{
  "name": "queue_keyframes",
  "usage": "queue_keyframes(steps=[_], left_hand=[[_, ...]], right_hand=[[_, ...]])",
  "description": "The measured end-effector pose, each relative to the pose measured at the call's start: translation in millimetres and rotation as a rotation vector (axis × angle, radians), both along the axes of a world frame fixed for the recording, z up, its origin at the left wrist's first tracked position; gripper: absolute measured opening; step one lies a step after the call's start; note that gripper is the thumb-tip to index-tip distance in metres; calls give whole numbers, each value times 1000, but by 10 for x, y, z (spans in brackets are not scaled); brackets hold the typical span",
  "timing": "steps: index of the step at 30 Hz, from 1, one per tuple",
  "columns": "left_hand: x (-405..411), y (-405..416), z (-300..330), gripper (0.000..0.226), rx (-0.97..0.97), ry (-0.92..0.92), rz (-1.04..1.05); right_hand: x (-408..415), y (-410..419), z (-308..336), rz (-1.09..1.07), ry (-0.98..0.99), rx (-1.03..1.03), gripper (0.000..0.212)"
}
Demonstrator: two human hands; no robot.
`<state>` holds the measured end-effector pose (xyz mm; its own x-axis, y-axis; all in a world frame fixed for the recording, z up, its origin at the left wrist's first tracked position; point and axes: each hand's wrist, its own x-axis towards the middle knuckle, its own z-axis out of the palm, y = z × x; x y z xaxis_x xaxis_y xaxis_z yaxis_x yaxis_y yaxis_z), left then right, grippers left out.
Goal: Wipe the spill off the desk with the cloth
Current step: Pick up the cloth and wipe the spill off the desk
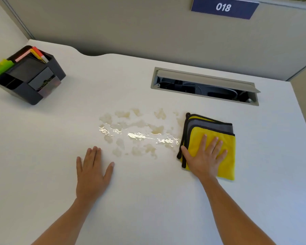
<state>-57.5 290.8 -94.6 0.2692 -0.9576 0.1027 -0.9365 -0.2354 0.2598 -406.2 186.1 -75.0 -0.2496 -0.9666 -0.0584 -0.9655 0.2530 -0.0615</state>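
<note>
A yellowish wet spill [136, 133] spreads in patches and shiny puddles across the middle of the white desk [148, 200]. Just right of it lies a folded yellow and grey cloth [223, 138] with black edging. My right hand [204, 156] lies flat on the cloth's near left part, palm down, fingers spread. My left hand [93, 171] rests flat on the bare desk, just left of and nearer than the spill, holding nothing.
A black desk organiser [29, 75] with markers and a green highlighter stands at the far left. An open cable slot [205, 86] with a grey flap is set into the desk beyond the cloth. Grey partition walls close the back.
</note>
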Motion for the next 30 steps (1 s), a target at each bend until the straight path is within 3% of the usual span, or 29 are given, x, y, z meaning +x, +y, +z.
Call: queue_keyframes(steps=[9, 20, 25, 30], left_hand=[[-5, -20, 19, 73, 48, -31, -46], [25, -21, 19, 71, 101, -27, -47], [16, -23, 34, 69, 96, -5, -35], [23, -20, 25, 69, 87, 15, -34]], right_hand=[[333, -678, -42, -53, 7, 46, 101], [1201, -868, -19, 241, -29, 41, 109], [1513, -859, -31, 437, 0, 57, 92], [1322, -924, -33, 561, -86, 26, 67]])
